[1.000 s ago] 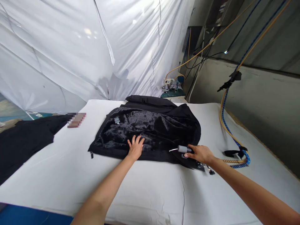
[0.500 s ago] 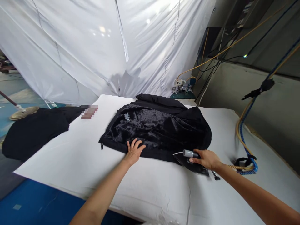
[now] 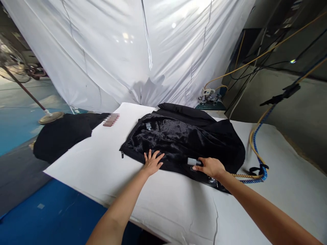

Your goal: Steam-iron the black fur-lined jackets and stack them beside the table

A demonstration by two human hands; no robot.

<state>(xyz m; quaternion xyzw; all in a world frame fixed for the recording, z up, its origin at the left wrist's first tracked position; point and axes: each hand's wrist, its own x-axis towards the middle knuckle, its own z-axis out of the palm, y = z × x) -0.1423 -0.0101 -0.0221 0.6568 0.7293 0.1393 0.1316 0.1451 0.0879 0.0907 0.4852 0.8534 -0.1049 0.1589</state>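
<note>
A black garment with a shiny, furry lining [image 3: 176, 136] lies spread on the white-covered table [image 3: 163, 200]. My left hand [image 3: 152, 163] rests flat on its near edge, fingers spread. To the right, my right hand [image 3: 211, 166] is wrapped around the handle of an iron [image 3: 192, 161], which sits on the near edge of the garment. The iron's dark body blends into the black cloth, so its outline is hard to make out. A zipper pull [image 3: 122, 154] hangs off the garment's left corner.
Blue and yellow hoses [image 3: 258, 143] run from the iron up to the right. Another black cloth [image 3: 68, 132] hangs over the table's left edge, beside a blurred-out reddish item [image 3: 111, 119]. A white sheet [image 3: 107, 51] hangs behind; a small machine [image 3: 208, 97] stands at the back.
The iron has slid left along the garment's near edge, and now lies on the cloth. My left hand stays pressed at about the same spot. The whole view has shifted a little.
</note>
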